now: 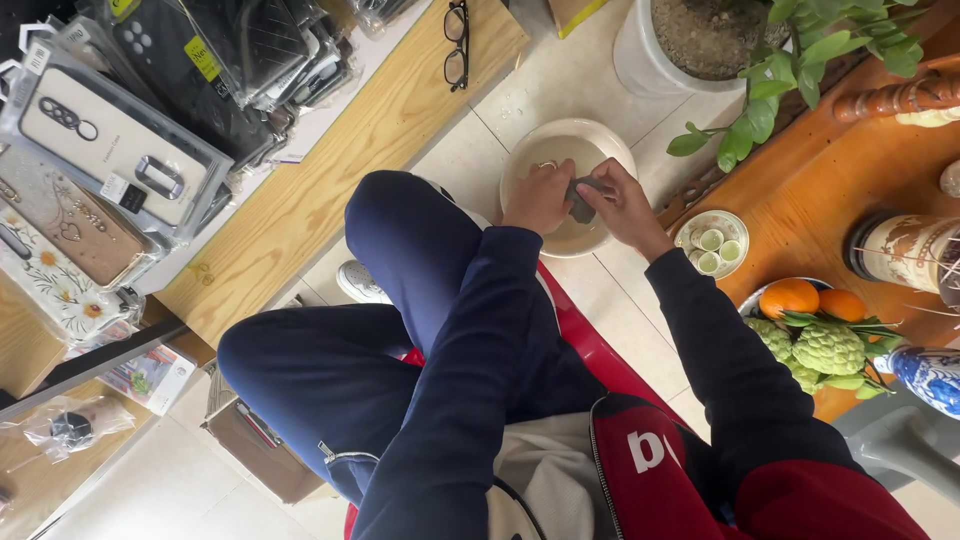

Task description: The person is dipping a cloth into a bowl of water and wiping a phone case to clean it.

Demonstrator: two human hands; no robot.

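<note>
Both my hands are over a white basin (608,148) of cloudy water on the tiled floor. My left hand (538,196) and my right hand (622,204) together grip a small dark grey cloth (583,199) just above the water. A ring shows on my left hand. I sit on a red plastic chair (590,345), legs crossed in dark blue trousers.
A small plate of little cups (712,243) stands on a wooden table (830,180) at right, beside a plate of oranges and custard apples (815,340). A white plant pot (660,50) stands behind the basin. Phone cases (110,150) and glasses (456,40) lie on the wooden counter at left.
</note>
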